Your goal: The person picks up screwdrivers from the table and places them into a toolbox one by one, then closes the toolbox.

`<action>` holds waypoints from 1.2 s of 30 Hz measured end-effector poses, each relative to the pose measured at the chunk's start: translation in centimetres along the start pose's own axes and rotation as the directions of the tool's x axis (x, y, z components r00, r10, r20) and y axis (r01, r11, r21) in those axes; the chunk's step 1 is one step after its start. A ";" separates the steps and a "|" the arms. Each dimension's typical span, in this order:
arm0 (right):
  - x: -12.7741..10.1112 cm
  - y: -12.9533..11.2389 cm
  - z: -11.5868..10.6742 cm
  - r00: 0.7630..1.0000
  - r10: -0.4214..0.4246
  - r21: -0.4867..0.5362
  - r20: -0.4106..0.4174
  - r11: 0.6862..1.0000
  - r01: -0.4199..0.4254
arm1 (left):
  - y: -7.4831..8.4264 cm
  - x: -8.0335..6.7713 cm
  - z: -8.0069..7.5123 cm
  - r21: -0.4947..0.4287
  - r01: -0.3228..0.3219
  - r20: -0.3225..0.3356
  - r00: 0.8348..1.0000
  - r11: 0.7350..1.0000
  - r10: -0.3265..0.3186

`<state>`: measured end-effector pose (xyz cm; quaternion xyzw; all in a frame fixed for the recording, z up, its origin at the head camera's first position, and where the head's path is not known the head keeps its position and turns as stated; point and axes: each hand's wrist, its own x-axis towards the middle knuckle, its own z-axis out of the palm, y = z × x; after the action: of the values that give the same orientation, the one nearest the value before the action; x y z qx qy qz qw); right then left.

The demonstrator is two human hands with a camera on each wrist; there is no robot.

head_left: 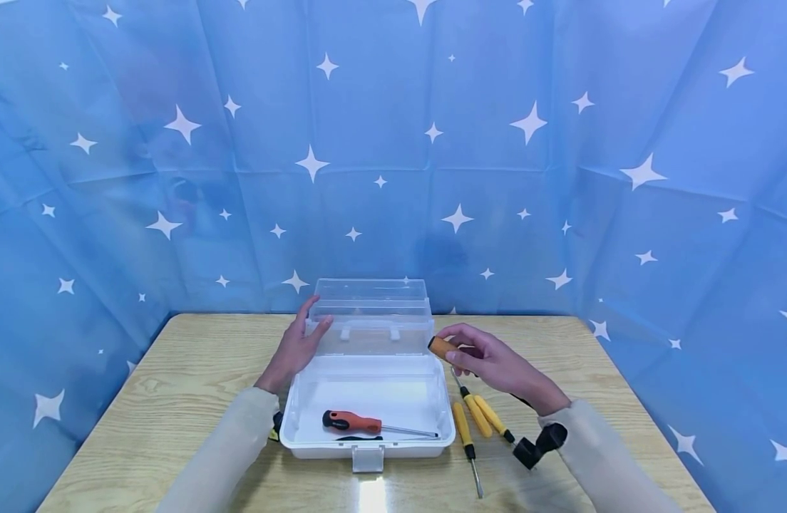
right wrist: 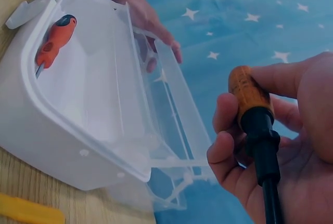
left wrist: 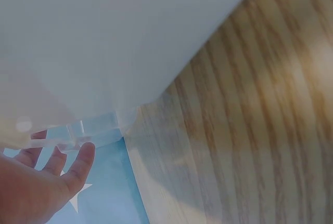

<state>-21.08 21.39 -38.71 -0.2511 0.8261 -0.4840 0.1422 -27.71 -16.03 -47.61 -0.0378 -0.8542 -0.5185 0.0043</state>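
A white plastic toolbox (head_left: 316,385) lies with its clear lid (head_left: 377,338) swung back. My left hand (head_left: 295,350) holds the lid by its left edge, thumb on the inner side and fingers behind, as the right wrist view also shows. In my right hand (head_left: 490,358), fingers and thumb pinch a screwdriver by its orange handle (right wrist: 247,91). Its black collar and shaft (right wrist: 265,156) run down past the palm. The hand hovers just right of the box's back corner. Inside the box, a red and black screwdriver (head_left: 351,421) lies along the front wall.
Right of the box, several yellow-handled screwdrivers (head_left: 463,425) lie on the wooden table (head_left: 194,399), below my right forearm. A latch (head_left: 368,459) hangs open at the box's front. Behind the table hangs a blue curtain (head_left: 381,142) with white stars.
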 end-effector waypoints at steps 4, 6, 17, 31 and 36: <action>0.3 -0.2 0.2 0.999 -0.038 0.003 0.016 0.999 0.038 | -0.1 0.0 0.0 -0.003 -0.004 -0.002 1.000 1.000 0.004; 0.5 -0.4 0.3 0.999 -0.039 0.002 0.021 0.999 0.039 | -0.1 0.0 0.0 0.000 0.001 -0.004 1.000 1.000 -0.001; 1.5 -1.4 1.5 0.997 -0.045 -0.016 0.068 0.999 0.046 | 0.1 0.0 -0.1 0.003 0.008 -0.003 1.000 1.000 -0.008; 3.0 -2.2 3.4 0.985 -0.105 -0.027 0.138 0.994 0.109 | 0.0 0.0 -0.1 -0.006 0.013 -0.005 1.000 1.000 -0.013; 3.4 -2.1 4.0 0.981 -0.111 -0.024 0.162 0.993 0.116 | -0.1 0.0 -0.1 -0.010 0.020 -0.001 1.000 1.000 -0.020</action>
<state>-21.44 15.77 -38.76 -0.3383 0.8042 -0.4557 0.1762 -27.74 -16.16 -47.63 -0.0288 -0.8521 -0.5227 -0.0006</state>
